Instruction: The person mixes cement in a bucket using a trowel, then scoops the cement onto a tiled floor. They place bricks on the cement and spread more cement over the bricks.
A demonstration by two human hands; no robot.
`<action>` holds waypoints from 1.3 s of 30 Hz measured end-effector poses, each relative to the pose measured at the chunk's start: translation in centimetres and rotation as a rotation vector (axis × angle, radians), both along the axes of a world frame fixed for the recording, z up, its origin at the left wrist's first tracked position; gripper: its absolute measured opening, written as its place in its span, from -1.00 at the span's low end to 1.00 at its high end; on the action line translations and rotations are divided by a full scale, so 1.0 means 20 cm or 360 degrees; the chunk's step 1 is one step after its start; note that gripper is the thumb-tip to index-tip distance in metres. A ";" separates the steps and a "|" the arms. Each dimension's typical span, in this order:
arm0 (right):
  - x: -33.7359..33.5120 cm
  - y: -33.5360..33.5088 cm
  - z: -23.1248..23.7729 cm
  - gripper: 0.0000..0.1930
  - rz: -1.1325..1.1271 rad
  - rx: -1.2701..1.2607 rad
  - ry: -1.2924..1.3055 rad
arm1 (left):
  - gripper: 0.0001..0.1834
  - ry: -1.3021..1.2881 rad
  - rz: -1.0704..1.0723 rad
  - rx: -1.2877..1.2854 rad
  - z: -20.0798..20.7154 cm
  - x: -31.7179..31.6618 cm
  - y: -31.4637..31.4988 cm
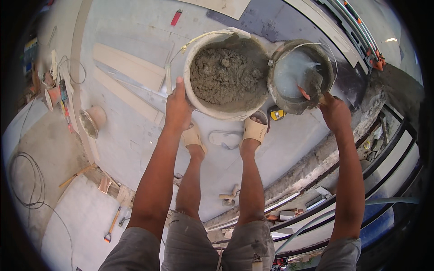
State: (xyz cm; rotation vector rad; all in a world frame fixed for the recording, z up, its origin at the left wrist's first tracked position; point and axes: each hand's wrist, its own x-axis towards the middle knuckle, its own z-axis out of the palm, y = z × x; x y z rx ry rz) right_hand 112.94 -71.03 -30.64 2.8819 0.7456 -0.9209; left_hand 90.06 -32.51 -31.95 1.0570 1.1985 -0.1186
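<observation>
- Standing on a grey concrete floor [135, 140], a person bends over two buckets set touching side by side just past the sandalled feet [254, 130].
- The left hand [177, 108] is closed over the near-left rim of the white mortar bucket [199, 97], thumb up along the wall; this grip is shut on the rim, and the grey mortar [224, 74] fills the bucket close to the top.
- The right hand [334, 112] is closed round the handle of a trowel [312, 88], whose blade dips into the water bucket [282, 97], which holds cloudy water.
- Both buckets lie just ahead of the hands, the mortar one to the left, the water one to the right.
- Open floor stretches to the left of the mortar bucket as far as the pale tile strips [129, 67].
- To the right, the floor ends at a rough slab edge [316, 158] close beside the water bucket, with dark railings [389, 149] beyond it.
- A yellow tape measure [276, 114] and a loose sandal [226, 139] lie near the feet.
</observation>
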 end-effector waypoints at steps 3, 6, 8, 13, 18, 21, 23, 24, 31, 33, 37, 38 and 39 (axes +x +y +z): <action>-0.15 0.13 0.37 -0.60 -0.0051 0.0183 0.0201 | -0.20 -0.0001 0.0150 0.0024 0.03 0.01 -0.01; -0.27 0.23 0.55 -0.62 0.0003 0.0303 0.0165 | -0.16 0.0024 0.0190 0.0017 0.04 0.01 -0.01; -0.28 0.30 0.51 -0.62 0.0090 0.0017 0.0219 | -0.18 0.0049 0.0247 -0.0020 0.06 0.02 -0.01; -0.28 0.72 0.29 -0.69 0.0411 -0.0364 0.0210 | -0.20 0.0066 0.0093 0.0143 -0.07 -0.09 0.08; -0.36 0.99 -0.21 -0.77 0.0262 -0.0231 0.0571 | -0.14 0.0039 -0.0030 0.0291 -0.08 -0.07 0.06; -0.40 0.95 -0.29 -0.74 0.0105 -0.0178 0.0704 | -0.18 0.0188 -0.0124 0.0295 0.00 0.00 0.07; -0.48 0.97 -0.18 -0.72 0.0012 -0.0141 0.0723 | -0.22 0.0240 -0.0168 0.0364 0.00 -0.01 0.11; -0.51 1.00 -0.13 -0.68 0.0003 -0.0225 0.0702 | -0.22 0.0243 -0.0203 0.0376 -0.03 0.00 0.11; -0.86 0.98 0.03 -0.44 0.0186 -0.0163 0.0182 | -0.18 0.0139 -0.0326 0.0587 -0.07 0.07 0.08; -0.85 0.95 0.04 -0.43 0.0165 0.0017 0.0126 | -0.18 0.0225 -0.0350 0.0574 -0.05 0.09 0.07; -0.74 0.93 0.10 -0.46 -0.0062 0.0162 0.0371 | -0.18 0.0186 -0.0408 0.0614 -0.03 0.12 0.10; -0.72 0.92 0.09 -0.46 -0.0141 0.0142 0.0494 | -0.20 0.0283 -0.0400 0.0492 -0.03 0.12 0.10; -0.68 0.92 0.09 -0.46 -0.0219 0.0134 0.0600 | -0.20 0.0271 -0.0403 0.0530 -0.03 0.12 0.11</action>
